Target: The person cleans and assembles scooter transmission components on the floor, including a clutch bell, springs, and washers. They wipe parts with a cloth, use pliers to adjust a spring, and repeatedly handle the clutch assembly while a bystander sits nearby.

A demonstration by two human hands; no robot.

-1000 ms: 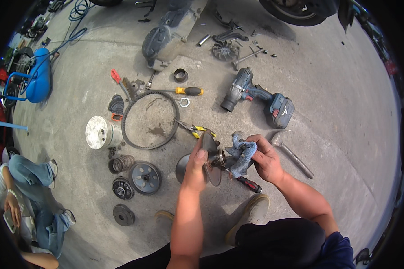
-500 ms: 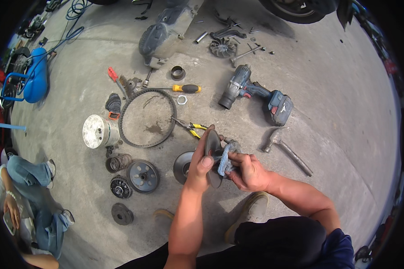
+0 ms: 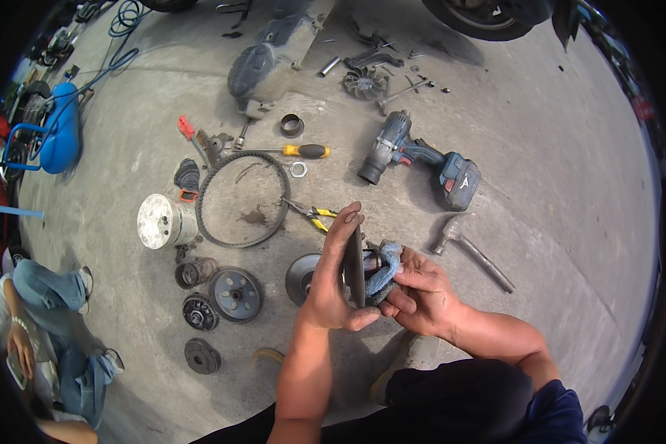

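My left hand holds the disc up over the floor, in front of my knees. My palm is on its flat side, with my fingers up and my thumb down by the low edge. I can't tell if my fingertips hook over the rim. My right hand pinches the blue rag, and the rag is against the tube that sticks out of the disc's right side. I can't see if the rag goes all the way round.

I think the disc could slip, because a flat palm is not a strong hold. My fingers have dark smudges, so if that is grease, it could slide more. If I push too hard with the rag, the disc could tip. Then it might bang the plate on the floor and dent it, or drop on my shoe and hurt my toes. The rag could snag if the tube has a sharp bit.

The pliers lie with their tips at the belt. If something bumps them, they could nick it. The nut is small, so a kick could lose it.
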